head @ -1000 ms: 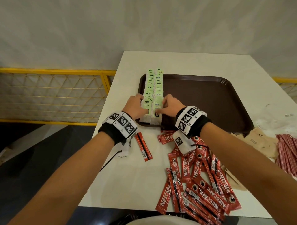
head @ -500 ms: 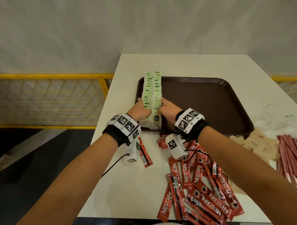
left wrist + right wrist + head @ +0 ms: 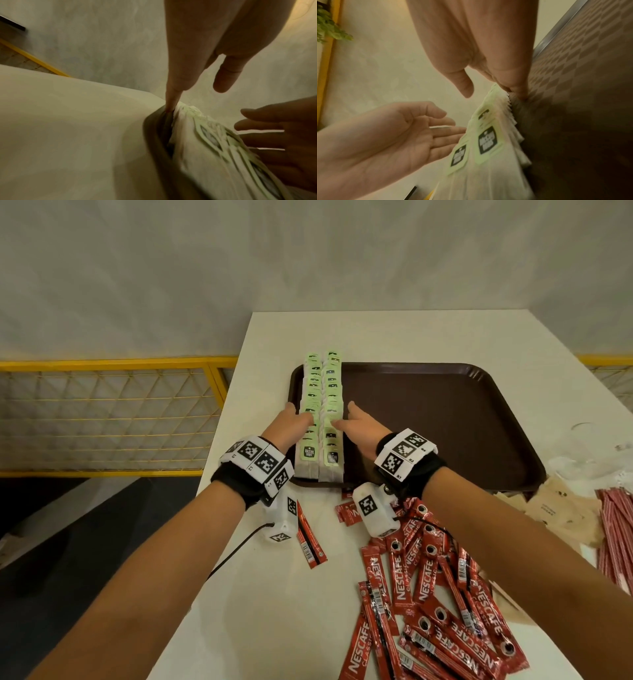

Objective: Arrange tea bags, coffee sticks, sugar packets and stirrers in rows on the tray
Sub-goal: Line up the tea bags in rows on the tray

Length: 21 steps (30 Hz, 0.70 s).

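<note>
Here, in the head view, your left hand [image 3: 291,424] and right hand [image 3: 359,428] flank two rows of tea bags [image 3: 322,412] that run along the left edge of the brown tray [image 3: 445,419]. Your fingers are straight, one hand on each outer side of the rows, holding nothing. The tray sits on the white table [image 3: 274,594]. Near you, a pile of red coffee sticks [image 3: 438,611] lies on the table right of centre, and one single coffee stick [image 3: 308,537] lies apart, just below your left wrist. Brown sugar packets [image 3: 555,508] lie off the tray's near right corner, and red stirrers [image 3: 616,529] lie at the far right edge. A yellow railing [image 3: 113,364] runs behind the table on the left.

In the left wrist view, your left hand [image 3: 205,40] is spread; one straight fingertip reaches down between the tray [image 3: 154,135] rim and the tea bags [image 3: 214,142]. The thumb hangs free. Your right hand [image 3: 283,135] shows on the far side of the rows, fingers straight.

In the right wrist view, your right hand [image 3: 479,47] has straight fingers whose tips reach the tray [image 3: 573,108] floor just beside the tea bags [image 3: 488,142]. Your left hand [image 3: 385,142] shows open-palmed, its fingertips against the other side of the rows.
</note>
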Motion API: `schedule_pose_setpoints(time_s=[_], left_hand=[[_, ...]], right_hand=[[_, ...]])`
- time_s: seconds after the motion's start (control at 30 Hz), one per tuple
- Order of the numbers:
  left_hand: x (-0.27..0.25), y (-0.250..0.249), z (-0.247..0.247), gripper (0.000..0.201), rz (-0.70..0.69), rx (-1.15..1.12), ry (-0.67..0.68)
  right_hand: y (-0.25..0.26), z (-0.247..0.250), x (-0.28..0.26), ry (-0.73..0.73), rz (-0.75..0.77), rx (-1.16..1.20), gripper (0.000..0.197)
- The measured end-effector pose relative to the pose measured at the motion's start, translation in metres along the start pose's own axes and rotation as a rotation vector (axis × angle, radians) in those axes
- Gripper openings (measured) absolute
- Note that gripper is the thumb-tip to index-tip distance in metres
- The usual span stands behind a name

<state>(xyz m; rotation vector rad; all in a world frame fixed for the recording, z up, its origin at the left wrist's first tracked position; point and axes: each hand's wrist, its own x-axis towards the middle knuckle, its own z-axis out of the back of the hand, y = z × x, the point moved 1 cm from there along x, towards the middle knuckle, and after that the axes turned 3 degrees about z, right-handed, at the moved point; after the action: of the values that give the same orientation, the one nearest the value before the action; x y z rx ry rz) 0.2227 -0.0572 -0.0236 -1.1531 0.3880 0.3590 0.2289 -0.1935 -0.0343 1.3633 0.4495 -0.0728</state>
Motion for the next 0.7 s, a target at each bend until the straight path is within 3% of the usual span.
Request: schedule_pose_setpoints(time_s=[0.1, 0.3, 0.4, 0.7], left_hand=[[0.013, -0.012, 0.005, 0.051, 0.012, -0.050, -0.031], [0.028, -0.024, 0.001, 0.025, 0.052, -0.208, 0.095], [0.031, -0.022, -0.002, 0.035, 0.045, -0.223, 0.132], [0.055, -0.040, 0.008, 0.054, 0.037, -0.211, 0.096]], right_hand=[[0.010, 0.005, 0.010, -0.035, -0.042, 0.002, 0.075], [0.020, -0.002, 0.026, -0.027, -0.042, 0.100, 0.073], [0.017, 0.000, 0.030, -0.021, -0.049, 0.214, 0.075], [0.029, 0.019, 0.049, -0.133, -0.023, 0.020, 0.064]])
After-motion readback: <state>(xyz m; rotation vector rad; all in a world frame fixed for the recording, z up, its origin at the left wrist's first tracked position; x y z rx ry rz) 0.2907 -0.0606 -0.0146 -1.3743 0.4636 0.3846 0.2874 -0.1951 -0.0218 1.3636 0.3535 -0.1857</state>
